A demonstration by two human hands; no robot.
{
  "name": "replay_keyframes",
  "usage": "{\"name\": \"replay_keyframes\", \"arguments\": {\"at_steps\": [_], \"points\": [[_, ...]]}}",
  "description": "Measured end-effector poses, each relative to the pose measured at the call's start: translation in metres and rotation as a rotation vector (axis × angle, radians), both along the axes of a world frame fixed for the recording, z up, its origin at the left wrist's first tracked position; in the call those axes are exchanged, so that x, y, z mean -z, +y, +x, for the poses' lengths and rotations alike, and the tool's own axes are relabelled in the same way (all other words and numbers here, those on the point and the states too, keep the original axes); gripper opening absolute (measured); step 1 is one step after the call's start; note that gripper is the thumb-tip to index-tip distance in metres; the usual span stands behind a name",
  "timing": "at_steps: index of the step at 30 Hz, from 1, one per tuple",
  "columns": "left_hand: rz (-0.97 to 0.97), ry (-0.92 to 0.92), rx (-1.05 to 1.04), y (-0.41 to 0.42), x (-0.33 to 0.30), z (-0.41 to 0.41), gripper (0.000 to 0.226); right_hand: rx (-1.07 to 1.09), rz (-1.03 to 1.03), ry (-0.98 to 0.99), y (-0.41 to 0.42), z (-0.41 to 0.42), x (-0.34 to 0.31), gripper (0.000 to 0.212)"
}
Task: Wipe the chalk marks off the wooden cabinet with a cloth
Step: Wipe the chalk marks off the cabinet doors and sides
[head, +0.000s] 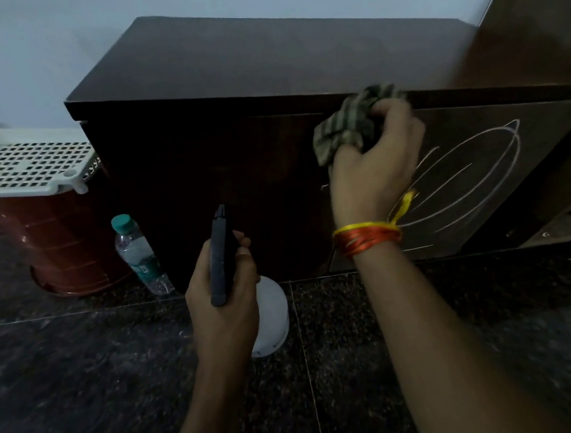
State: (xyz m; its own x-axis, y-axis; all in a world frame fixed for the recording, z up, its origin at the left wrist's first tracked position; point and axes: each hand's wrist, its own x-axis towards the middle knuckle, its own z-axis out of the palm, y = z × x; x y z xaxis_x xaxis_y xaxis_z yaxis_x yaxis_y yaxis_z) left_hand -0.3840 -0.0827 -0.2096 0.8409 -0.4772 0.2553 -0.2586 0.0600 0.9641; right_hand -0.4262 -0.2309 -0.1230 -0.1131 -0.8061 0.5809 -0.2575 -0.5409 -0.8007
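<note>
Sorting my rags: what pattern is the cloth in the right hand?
Green-and-grey stripes on the cloth, gripped by the right hand; head view.

Two bare forearms, no sleeves in view.
The right wrist [368, 240] wears wound orange and yellow thread bands [364, 239], with a loose yellow tail [404, 205].

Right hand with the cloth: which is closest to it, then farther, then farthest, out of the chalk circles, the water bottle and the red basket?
1. White chalk circles on the cabinet door, just right of the right hand.
2. Clear plastic water bottle with a green cap, standing on the floor to the left.
3. Red plastic basket with a white lattice lid, farthest left.
</note>
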Motion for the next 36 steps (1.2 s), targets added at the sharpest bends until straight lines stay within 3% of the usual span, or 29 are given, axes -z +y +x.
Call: {"name": "replay_keyframes", "arguments": {"at_steps": [4, 13, 17, 20, 23, 26, 36], "points": [[0.001, -0.025, -0.002, -0.005, -0.002, -0.002, 0.024, -0.065, 0.011, 0.092, 0.009, 0.0, 0.031, 0.045], [-0.001, -0.057, -0.014, -0.009, -0.003, -0.008, 0.021, -0.027, -0.064, 0.237, 0.002, 0.0, 0.028, 0.052], [0.007, -0.025, -0.006, -0.007, -0.004, -0.008, 0.021, -0.077, 0.003, 0.042, 0.007, -0.001, 0.051, 0.037], [0.008, -0.02, -0.011, -0.008, -0.004, -0.007, 0.023, -0.098, 0.025, 0.001, 0.008, -0.003, 0.056, 0.032], [-0.002, -0.013, -0.012, -0.008, -0.005, -0.008, 0.024, -0.086, 0.051, 0.054, 0.009, -0.006, 0.053, 0.024], [-0.014, -0.023, -0.004, -0.009, -0.006, -0.011, 0.023, -0.052, 0.054, 0.153, -0.001, -0.007, 0.037, 0.033], [-0.002, -0.026, 0.009, -0.013, -0.006, -0.015, 0.021, -0.114, 0.032, 0.127, 0.004, -0.009, 0.058, 0.024]]}}
